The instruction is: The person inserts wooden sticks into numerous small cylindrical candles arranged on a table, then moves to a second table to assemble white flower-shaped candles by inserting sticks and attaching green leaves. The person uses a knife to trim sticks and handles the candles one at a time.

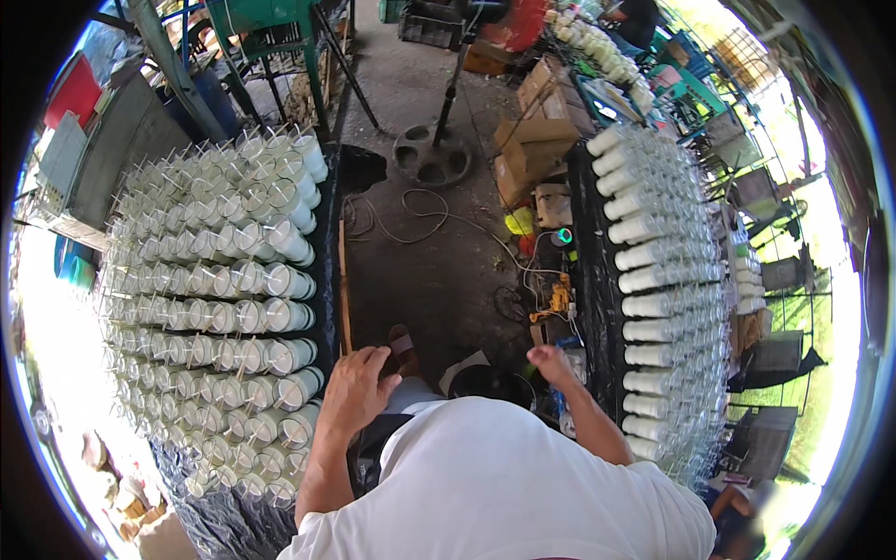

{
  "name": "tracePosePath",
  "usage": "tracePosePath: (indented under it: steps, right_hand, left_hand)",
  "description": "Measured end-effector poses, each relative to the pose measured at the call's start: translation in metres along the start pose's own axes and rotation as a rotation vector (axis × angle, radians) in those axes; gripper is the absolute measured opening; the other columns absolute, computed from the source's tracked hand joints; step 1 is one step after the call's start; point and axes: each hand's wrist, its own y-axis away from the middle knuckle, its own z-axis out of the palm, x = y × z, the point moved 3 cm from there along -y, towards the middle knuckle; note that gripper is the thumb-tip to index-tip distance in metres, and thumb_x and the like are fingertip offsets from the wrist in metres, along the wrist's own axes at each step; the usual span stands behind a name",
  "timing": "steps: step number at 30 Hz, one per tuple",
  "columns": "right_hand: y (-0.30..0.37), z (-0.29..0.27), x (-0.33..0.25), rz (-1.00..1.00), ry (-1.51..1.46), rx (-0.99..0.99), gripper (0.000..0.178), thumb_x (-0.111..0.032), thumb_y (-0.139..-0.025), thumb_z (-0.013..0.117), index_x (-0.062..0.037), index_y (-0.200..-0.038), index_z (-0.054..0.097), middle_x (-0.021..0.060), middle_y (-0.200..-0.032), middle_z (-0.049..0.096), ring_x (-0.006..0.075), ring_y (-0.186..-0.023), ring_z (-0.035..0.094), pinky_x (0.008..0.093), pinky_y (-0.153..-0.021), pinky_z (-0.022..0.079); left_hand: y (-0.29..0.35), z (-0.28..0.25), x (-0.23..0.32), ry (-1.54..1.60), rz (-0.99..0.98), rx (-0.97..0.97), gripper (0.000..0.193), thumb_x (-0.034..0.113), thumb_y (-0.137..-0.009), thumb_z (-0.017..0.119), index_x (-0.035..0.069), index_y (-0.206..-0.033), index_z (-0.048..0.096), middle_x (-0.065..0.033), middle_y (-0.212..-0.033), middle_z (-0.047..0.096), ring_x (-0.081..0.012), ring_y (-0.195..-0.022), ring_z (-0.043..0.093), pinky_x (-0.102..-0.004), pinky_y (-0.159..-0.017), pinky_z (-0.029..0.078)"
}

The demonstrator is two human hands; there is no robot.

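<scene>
My left hand (358, 387) is beside the inner edge of the left table, near the closest candles, with its thumb apart from loosely bent fingers. Nothing shows in its grasp. My right hand (553, 364) hangs over the aisle, short of the right table, its fingers curled in; whatever they may hold is hidden. Rows of white candles in glass jars (289, 315) cover the left table, thin wick sticks lying across their tops. More white candles (648, 304) stand in rows on the right table. Neither hand touches a candle.
Black plastic sheeting (597, 308) covers the tables. Along the aisle are a pale cable (439, 217), a round pedestal base (432, 157), cardboard boxes (537, 140) and a yellow tool (560, 295). A green machine stand (261, 28) is at the far left. Another person (733, 509) is at the lower right.
</scene>
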Motion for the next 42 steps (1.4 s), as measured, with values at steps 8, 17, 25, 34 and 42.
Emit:
tracePosePath:
  steps: [8,17,25,34,42]
  right_hand:
    - [-0.105,0.008,0.027,0.248,0.063,-0.065,0.027,-0.029,-0.093,0.072,-0.0021,-0.091,0.072,0.004,-0.074,0.068,0.0152,-0.066,0.06,0.0347,-0.062,0.047]
    - [-0.166,0.069,0.186,0.809,-0.217,-0.383,0.011,-0.018,-0.09,0.072,-0.0094,-0.087,0.065,0.0051,-0.066,0.057,0.0188,-0.057,0.057,0.0359,-0.045,0.039]
    - [-0.37,-0.028,-0.105,0.55,-0.289,-0.204,0.016,-0.019,-0.095,0.071,-0.0086,-0.084,0.065,0.002,-0.074,0.062,0.0127,-0.06,0.055,0.031,-0.054,0.041]
    - [-0.51,-0.034,-0.176,0.575,-0.365,-0.085,0.018,-0.02,-0.095,0.072,-0.007,-0.084,0.065,0.0017,-0.074,0.062,0.0127,-0.063,0.057,0.0305,-0.056,0.044]
    - [-0.541,0.023,-0.269,0.795,-0.46,0.074,0.02,-0.022,-0.094,0.073,-0.006,-0.084,0.065,0.0014,-0.074,0.063,0.0129,-0.064,0.059,0.0303,-0.056,0.045]
  left_hand:
    - [-0.118,-0.046,-0.024,-0.056,0.009,0.039,0.046,0.018,-0.084,0.077,-0.001,-0.123,0.063,-0.0194,-0.113,0.068,-0.0396,-0.103,0.064,-0.0475,-0.089,0.051]
    - [-0.302,-0.086,-0.035,-0.108,-0.074,-0.071,0.052,0.026,-0.09,0.073,-0.001,-0.132,0.059,-0.0235,-0.125,0.064,-0.0426,-0.115,0.06,-0.0481,-0.098,0.047]
    - [-0.526,-0.123,-0.051,-0.08,0.109,0.056,0.044,0.022,-0.089,0.074,0.0,-0.126,0.062,-0.0222,-0.117,0.067,-0.0421,-0.107,0.064,-0.0486,-0.092,0.051]
    - [-0.746,-0.183,-0.119,-0.108,0.053,-0.191,0.049,0.025,-0.088,0.074,0.0,-0.128,0.06,-0.0239,-0.117,0.067,-0.0432,-0.108,0.064,-0.048,-0.092,0.052]
    - [-0.986,-0.236,-0.215,-0.314,0.042,-0.448,0.055,0.03,-0.089,0.073,0.0,-0.132,0.057,-0.0275,-0.119,0.065,-0.0443,-0.112,0.062,-0.0489,-0.095,0.051]
